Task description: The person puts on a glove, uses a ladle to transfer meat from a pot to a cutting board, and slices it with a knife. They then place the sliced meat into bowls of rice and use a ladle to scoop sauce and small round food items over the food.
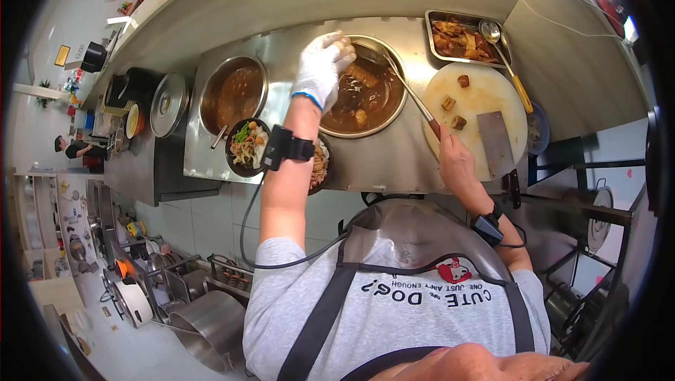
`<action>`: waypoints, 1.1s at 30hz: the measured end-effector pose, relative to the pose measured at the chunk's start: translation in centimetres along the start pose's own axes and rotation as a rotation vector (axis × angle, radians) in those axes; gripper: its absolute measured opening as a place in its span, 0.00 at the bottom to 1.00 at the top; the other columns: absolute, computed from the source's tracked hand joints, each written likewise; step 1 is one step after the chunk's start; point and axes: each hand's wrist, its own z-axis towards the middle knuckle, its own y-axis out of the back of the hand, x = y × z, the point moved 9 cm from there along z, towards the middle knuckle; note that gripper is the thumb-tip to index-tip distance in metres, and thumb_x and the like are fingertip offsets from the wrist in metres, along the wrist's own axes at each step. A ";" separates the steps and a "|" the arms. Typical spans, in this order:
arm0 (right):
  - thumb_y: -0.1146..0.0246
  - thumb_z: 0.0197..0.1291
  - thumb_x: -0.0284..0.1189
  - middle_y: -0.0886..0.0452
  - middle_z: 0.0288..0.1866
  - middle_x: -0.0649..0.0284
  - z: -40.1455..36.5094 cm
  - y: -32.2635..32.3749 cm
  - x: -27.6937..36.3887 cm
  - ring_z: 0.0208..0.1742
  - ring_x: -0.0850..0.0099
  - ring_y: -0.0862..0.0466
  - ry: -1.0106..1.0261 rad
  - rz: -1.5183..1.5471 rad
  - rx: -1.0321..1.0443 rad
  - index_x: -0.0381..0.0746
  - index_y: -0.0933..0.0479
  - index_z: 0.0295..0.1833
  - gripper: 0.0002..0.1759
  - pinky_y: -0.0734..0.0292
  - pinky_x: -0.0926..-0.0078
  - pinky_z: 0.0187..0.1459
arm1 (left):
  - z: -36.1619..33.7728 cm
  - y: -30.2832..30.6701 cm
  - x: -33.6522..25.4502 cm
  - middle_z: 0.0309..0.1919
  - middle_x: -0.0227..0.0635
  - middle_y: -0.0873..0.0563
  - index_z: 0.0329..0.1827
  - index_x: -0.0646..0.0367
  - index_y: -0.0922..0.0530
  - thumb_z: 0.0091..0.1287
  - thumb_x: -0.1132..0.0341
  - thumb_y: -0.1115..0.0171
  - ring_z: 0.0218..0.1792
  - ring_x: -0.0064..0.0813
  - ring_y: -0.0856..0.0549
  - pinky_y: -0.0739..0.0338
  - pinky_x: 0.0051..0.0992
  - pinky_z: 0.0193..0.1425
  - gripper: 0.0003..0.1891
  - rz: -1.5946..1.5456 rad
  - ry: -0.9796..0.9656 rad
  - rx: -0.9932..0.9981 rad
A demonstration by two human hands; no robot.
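Observation:
My left hand (pixel 322 68), in a thin clear glove, is over the left rim of a round pot of brown braising sauce (pixel 362 131). Its fingers are curled together beside the head of a skimmer; what they hold, if anything, I cannot make out. My right hand (pixel 457 163) is closed round the wooden handle of that skimmer (pixel 408 89), whose head sits at the pot's far edge. Chunks of food (pixel 361 117) lie in the sauce. Below my left wrist is a black bowl of vegetables and egg (pixel 247 145); another bowl (pixel 320 164) is partly hidden by my forearm.
To the right, a round cutting board (pixel 457 86) bears several brown pieces and a cleaver (pixel 496 143). Behind it stands a metal tray (pixel 439 57) with a yellow-handled spoon (pixel 517 79). At left are a second sauce pot (pixel 232 93) and a lid (pixel 169 105). Other people are in the distance.

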 end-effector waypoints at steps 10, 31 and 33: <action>0.42 0.57 0.16 0.20 0.44 0.48 1.1 -5.3 0.1 0.39 0.50 0.15 -0.127 -0.093 0.201 0.31 0.34 0.70 0.32 0.18 0.58 0.39 | -3.8 4.6 -0.6 0.63 0.55 0.24 0.67 0.72 0.31 0.76 0.72 0.46 0.64 0.47 0.20 0.21 0.40 0.69 0.19 -0.141 0.060 -0.124; 0.38 0.65 0.23 0.19 0.49 0.42 0.0 0.4 2.1 0.46 0.43 0.17 -0.141 0.119 0.175 0.33 0.32 0.71 0.28 0.21 0.53 0.46 | -4.5 5.4 -4.0 0.73 0.57 0.33 0.74 0.71 0.39 0.80 0.70 0.57 0.73 0.48 0.30 0.31 0.41 0.78 0.23 -0.337 0.025 0.037; 0.38 0.65 0.24 0.19 0.49 0.42 -0.3 0.2 2.3 0.47 0.43 0.17 -0.136 0.172 0.169 0.33 0.32 0.71 0.28 0.21 0.53 0.47 | -4.5 5.3 -4.5 0.73 0.57 0.33 0.74 0.71 0.38 0.80 0.70 0.56 0.73 0.48 0.30 0.30 0.41 0.77 0.22 -0.239 0.004 0.046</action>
